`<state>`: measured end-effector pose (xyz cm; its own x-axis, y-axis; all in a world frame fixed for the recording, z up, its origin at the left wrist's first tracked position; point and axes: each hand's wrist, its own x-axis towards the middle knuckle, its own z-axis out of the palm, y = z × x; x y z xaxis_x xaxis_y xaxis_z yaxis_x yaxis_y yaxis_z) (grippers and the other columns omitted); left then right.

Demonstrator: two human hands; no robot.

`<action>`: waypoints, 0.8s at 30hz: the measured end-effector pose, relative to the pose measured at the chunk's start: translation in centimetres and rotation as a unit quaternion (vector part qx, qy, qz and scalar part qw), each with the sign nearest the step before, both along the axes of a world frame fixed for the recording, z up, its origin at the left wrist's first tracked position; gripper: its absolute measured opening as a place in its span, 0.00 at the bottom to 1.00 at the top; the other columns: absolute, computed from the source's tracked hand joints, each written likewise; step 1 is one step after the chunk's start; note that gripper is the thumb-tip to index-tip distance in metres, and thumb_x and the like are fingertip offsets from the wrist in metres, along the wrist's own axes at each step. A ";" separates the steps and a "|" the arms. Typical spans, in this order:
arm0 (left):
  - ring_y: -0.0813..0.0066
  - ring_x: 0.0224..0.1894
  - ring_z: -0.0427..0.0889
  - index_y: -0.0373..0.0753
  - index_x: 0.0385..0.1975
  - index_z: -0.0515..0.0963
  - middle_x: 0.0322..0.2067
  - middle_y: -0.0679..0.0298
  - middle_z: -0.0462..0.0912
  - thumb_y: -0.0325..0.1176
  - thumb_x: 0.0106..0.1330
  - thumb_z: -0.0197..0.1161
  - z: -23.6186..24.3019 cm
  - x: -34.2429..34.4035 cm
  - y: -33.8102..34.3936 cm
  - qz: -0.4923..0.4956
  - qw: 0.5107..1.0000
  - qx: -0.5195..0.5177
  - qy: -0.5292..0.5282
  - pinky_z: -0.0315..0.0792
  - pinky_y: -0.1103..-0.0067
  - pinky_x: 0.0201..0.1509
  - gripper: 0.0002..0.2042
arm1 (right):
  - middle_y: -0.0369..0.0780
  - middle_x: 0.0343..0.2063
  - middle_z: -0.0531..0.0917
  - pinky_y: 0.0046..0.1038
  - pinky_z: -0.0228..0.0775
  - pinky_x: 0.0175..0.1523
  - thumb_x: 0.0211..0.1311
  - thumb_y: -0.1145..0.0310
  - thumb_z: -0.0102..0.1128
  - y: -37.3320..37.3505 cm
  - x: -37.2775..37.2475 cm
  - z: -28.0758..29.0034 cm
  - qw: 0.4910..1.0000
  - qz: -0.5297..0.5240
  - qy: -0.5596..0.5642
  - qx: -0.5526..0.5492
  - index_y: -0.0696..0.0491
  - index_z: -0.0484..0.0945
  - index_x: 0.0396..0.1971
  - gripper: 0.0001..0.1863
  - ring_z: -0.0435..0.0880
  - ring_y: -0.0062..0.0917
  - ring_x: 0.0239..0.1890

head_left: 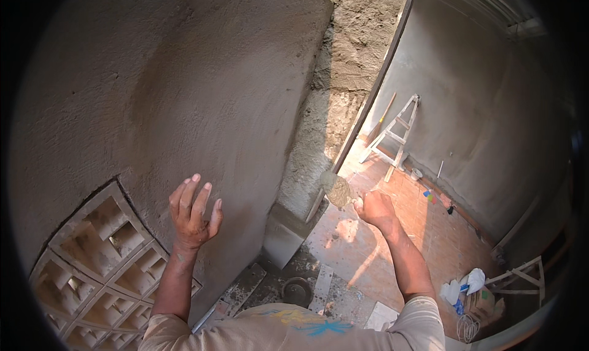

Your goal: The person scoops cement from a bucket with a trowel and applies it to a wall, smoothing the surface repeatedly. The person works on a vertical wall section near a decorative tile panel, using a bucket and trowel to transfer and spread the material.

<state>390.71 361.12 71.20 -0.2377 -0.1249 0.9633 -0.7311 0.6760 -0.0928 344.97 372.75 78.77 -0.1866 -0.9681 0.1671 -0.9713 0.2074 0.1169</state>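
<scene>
Fingers (197,194) on the left hand (193,213) are spread apart, holding nothing, raised right in front of the fresh grey plaster wall (184,87); can't tell if they actually touch it. Right hand (375,208) is clamped around the handle of a trowel (338,190), one trowel, loaded with a lump of wet mortar.

Key relation: the trowel sits off to the right of the wall's corner edge, its blade pointing up-left toward that rough unplastered strip (343,75), so the right hand is clearly the nearer one to it.

Counting downward in size: one plastered wall, one patch of open ventilation blocks (98,259) at lower left, one tiled floor (392,228), one wooden ladder (396,136) leaning on the far wall, one dark bucket (297,289) below.
</scene>
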 end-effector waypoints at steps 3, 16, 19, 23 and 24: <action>0.59 0.65 0.74 0.41 0.63 0.75 0.63 0.53 0.74 0.27 0.66 0.69 0.4 0.2 -2.2 0.041 0.998 -0.040 0.012 0.76 0.65 0.63 0.24 | 0.54 0.33 0.87 0.50 0.79 0.50 0.68 0.57 0.63 -0.2 4.5 6.9 0.995 0.088 0.048 -0.015 0.56 0.83 0.46 0.17 0.88 0.51 0.42; 0.63 0.54 0.82 0.38 0.52 0.82 0.54 0.57 0.81 0.25 0.66 0.70 -0.7 0.3 -3.4 0.157 0.984 -0.083 0.011 0.81 0.69 0.52 0.15 | 0.38 0.27 0.85 0.25 0.75 0.29 0.76 0.65 0.63 -1.0 11.6 21.5 0.860 0.329 -0.322 0.222 0.59 0.83 0.41 0.11 0.82 0.20 0.22; 0.64 0.53 0.83 0.39 0.51 0.82 0.54 0.57 0.82 0.25 0.65 0.71 -1.1 -0.6 -3.9 0.146 0.986 -0.074 0.024 0.81 0.69 0.52 0.15 | 0.41 0.24 0.84 0.22 0.71 0.23 0.73 0.68 0.66 -5.8 5.0 19.6 0.805 0.184 -0.515 0.230 0.61 0.82 0.37 0.10 0.78 0.18 0.18; 0.65 0.54 0.82 0.40 0.52 0.82 0.53 0.58 0.81 0.26 0.65 0.70 -0.9 -0.4 -3.9 0.142 0.986 -0.082 0.015 0.81 0.70 0.53 0.15 | 0.34 0.20 0.80 0.22 0.69 0.20 0.77 0.62 0.58 -11.2 -4.5 18.7 0.944 0.038 -0.325 -0.050 0.59 0.80 0.35 0.15 0.76 0.15 0.18; 0.65 0.54 0.82 0.40 0.51 0.82 0.53 0.58 0.81 0.26 0.65 0.70 -0.9 0.2 -4.0 0.139 0.987 -0.082 0.009 0.80 0.70 0.53 0.15 | 0.35 0.20 0.80 0.21 0.69 0.20 0.77 0.61 0.58 -9.7 -4.4 19.7 0.909 0.056 -0.398 -0.112 0.59 0.80 0.37 0.15 0.76 0.15 0.18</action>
